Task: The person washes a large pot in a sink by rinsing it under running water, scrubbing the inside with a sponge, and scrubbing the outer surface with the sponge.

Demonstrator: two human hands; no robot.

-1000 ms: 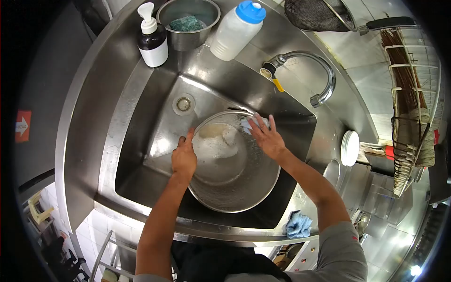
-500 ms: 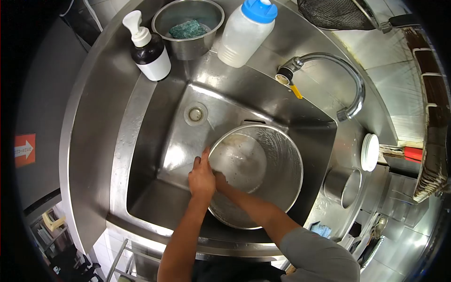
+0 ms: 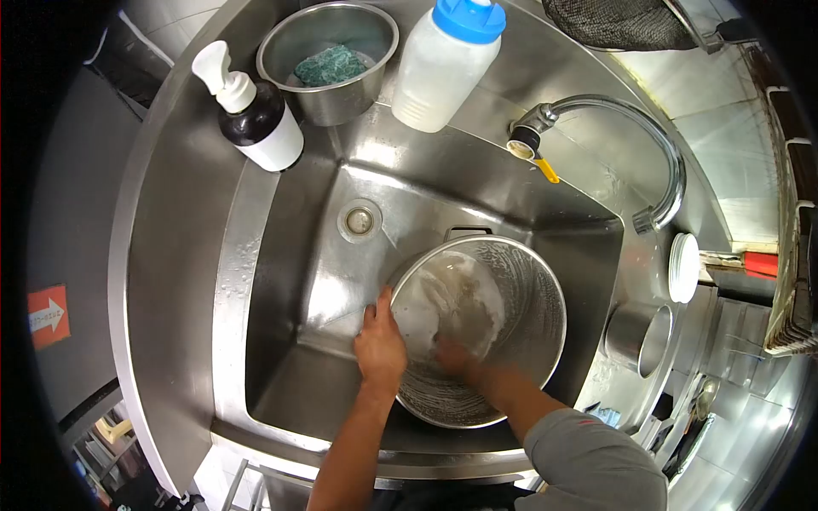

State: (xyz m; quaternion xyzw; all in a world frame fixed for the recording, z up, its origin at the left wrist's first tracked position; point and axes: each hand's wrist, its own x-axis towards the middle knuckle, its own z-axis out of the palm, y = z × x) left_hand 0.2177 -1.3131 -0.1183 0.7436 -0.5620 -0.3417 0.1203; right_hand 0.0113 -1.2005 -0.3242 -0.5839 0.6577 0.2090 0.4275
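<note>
A large round steel pot point(image 3: 545, 298) lies tilted in the sink point(image 3: 328, 277), its inside streaked with suds and some cloudy water at the bottom. My left hand point(image 3: 380, 345) is closed on the left rim, thumb and fingers around the edge. Inside the pot, low and left of its middle, my right hand point(image 3: 456, 356) is smeared by motion against the wall or bottom. Its fingers, and anything under them, cannot be made out. A pot handle point(image 3: 469, 231) shows at the far rim.
Behind the sink stand a pump bottle point(image 3: 260, 128), a steel bowl point(image 3: 332, 98) with a green scouring pad point(image 3: 331, 66), and a blue-capped bottle point(image 3: 447, 64). The faucet point(image 3: 669, 179) arches at the right, above white lids point(image 3: 683, 268), a steel container point(image 3: 639, 339) and a blue cloth point(image 3: 605, 415).
My right hand has gone from the pot's far right rim down into its lower left part. The light blue cloth it held earlier is no longer visible there. The view has shifted.
</note>
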